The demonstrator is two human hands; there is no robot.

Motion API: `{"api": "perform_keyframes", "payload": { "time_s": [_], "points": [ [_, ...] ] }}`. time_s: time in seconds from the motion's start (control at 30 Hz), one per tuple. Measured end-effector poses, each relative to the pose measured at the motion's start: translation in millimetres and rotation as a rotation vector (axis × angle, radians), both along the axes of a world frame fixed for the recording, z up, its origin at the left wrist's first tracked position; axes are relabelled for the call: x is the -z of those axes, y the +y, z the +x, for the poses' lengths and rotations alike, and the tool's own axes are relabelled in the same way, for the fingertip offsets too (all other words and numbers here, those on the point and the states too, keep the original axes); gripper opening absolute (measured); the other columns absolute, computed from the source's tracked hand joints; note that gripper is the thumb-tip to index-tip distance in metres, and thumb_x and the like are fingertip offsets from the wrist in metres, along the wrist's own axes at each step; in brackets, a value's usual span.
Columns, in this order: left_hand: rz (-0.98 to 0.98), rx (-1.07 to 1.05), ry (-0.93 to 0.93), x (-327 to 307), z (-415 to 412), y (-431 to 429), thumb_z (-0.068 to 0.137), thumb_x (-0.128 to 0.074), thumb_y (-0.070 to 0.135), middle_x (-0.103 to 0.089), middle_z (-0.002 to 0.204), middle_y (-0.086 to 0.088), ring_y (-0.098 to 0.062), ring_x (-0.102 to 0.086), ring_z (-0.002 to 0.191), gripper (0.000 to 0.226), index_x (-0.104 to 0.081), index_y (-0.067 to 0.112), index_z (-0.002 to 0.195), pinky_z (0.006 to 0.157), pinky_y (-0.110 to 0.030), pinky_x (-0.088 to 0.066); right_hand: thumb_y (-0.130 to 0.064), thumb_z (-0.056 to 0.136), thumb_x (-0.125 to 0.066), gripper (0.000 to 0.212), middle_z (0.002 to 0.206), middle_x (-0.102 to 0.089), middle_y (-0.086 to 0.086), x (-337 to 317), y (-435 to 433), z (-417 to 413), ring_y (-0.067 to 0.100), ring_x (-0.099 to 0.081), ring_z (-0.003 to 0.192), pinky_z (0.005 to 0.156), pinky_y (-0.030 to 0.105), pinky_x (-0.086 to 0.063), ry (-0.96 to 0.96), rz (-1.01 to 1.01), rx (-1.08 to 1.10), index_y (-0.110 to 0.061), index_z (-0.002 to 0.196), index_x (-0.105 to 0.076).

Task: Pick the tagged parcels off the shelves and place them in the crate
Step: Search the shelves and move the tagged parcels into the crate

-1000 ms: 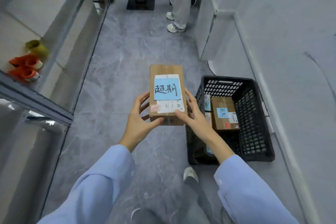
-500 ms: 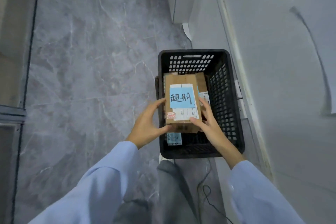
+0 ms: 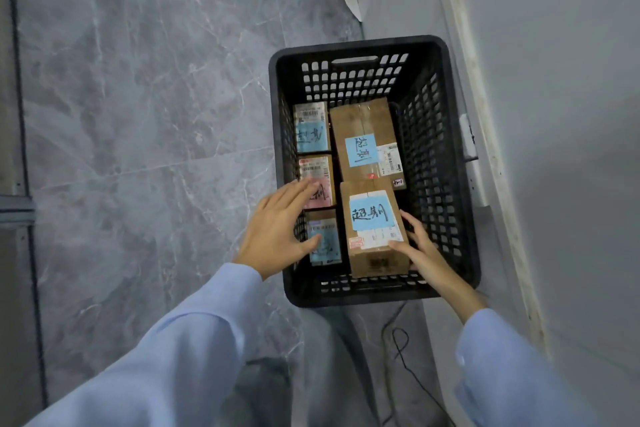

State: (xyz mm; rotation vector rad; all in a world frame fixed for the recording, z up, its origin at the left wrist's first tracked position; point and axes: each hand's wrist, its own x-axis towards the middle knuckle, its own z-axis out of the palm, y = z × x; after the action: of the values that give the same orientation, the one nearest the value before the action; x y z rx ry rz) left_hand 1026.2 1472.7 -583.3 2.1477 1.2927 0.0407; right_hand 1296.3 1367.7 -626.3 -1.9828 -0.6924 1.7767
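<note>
The brown parcel (image 3: 372, 229), marked with a blue handwritten tag, is gripped at its near right corner by the right hand (image 3: 420, 248). The thumb is laid on the top face beside the shipping label and the fingers are pressed along the right side. The parcel is held inside the black crate (image 3: 356, 43), low between the walls and close to the near wall; whether its underside is set on the crate floor cannot be told. Just beyond the grip a larger parcel (image 3: 360, 121) with a blue tag is seen lying, its near end met or overlapped by the held one. To the left of the grip three small parcels are lined along the left wall: a near blue-tagged parcel (image 3: 323, 243), a pink-tagged parcel (image 3: 320, 180) and a far blue-tagged parcel (image 3: 311, 130). The left hand (image 3: 280, 229) is released, with fingers spread and extended over the left wall and nothing held; contact with the small parcels cannot be judged
</note>
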Motion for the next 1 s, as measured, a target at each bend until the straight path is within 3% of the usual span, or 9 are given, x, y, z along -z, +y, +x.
{"api": "perform_keyframes", "payload": {
  "time_s": [0.13, 0.3, 0.47, 0.67, 0.87, 1.0],
  "points": [
    [0.026, -0.008, 0.034, 10, 6, 3, 0.08, -0.065, 0.048, -0.028, 0.159, 0.008, -0.014, -0.024, 0.146, 0.083, -0.03, 0.027, 0.153, 0.113, -0.025, -0.012, -0.034, 0.095, -0.06, 0.066, 0.154, -0.037, -0.006, 22, -2, 6, 0.02, -0.026, 0.146, 0.116, 0.059, -0.025, 0.002, -0.067, -0.017, -0.045, 0.148, -0.022],
    [0.032, 0.013, 0.027, 21, 11, 2, 0.081, -0.068, 0.044, -0.028, 0.159, 0.01, -0.01, -0.02, 0.147, 0.081, -0.033, 0.026, 0.152, 0.112, -0.019, -0.006, -0.03, 0.095, -0.062, 0.068, 0.155, -0.036, -0.002, 42, 1, 8, 0.021, -0.027, 0.145, 0.117, 0.052, -0.026, 0.008, -0.101, -0.002, -0.04, 0.149, -0.023],
    [0.046, 0.035, 0.009, 28, 11, 3, 0.081, -0.067, 0.045, -0.03, 0.158, 0.01, -0.011, -0.021, 0.146, 0.079, -0.035, 0.024, 0.151, 0.114, -0.023, -0.011, -0.025, 0.09, -0.07, 0.079, 0.158, -0.032, 0.001, 61, 6, 9, 0.02, -0.025, 0.146, 0.116, 0.056, -0.026, 0.011, -0.124, -0.034, -0.044, 0.149, -0.021],
    [0.041, 0.036, 0.009, 35, 6, 4, 0.081, -0.065, 0.045, -0.032, 0.157, 0.009, -0.011, -0.023, 0.146, 0.079, -0.035, 0.025, 0.151, 0.116, -0.03, -0.019, -0.012, 0.085, -0.073, 0.092, 0.161, -0.024, 0.003, 87, 12, -3, 0.024, -0.021, 0.148, 0.116, 0.048, -0.023, -0.002, -0.118, -0.064, -0.045, 0.151, -0.018],
    [0.003, 0.031, 0.033, 36, -1, 4, 0.08, -0.06, 0.049, -0.036, 0.155, 0.008, -0.013, -0.027, 0.145, 0.076, -0.038, 0.026, 0.149, 0.115, -0.033, -0.023, -0.002, 0.083, -0.075, 0.088, 0.153, -0.034, 0.004, 97, 20, -6, 0.025, -0.036, 0.139, 0.104, 0.036, -0.041, -0.076, -0.039, -0.05, -0.033, 0.15, -0.027],
    [0.0, 0.0, 0.056, 30, -6, 2, 0.081, -0.058, 0.051, -0.033, 0.156, 0.01, -0.013, -0.028, 0.144, 0.076, -0.035, 0.029, 0.15, 0.113, -0.025, -0.016, -0.016, 0.085, -0.076, 0.077, 0.146, -0.041, 0.004, 88, 25, -10, 0.023, -0.042, 0.134, 0.105, 0.048, -0.046, -0.216, 0.048, -0.144, -0.036, 0.147, -0.035]
  ]
}}
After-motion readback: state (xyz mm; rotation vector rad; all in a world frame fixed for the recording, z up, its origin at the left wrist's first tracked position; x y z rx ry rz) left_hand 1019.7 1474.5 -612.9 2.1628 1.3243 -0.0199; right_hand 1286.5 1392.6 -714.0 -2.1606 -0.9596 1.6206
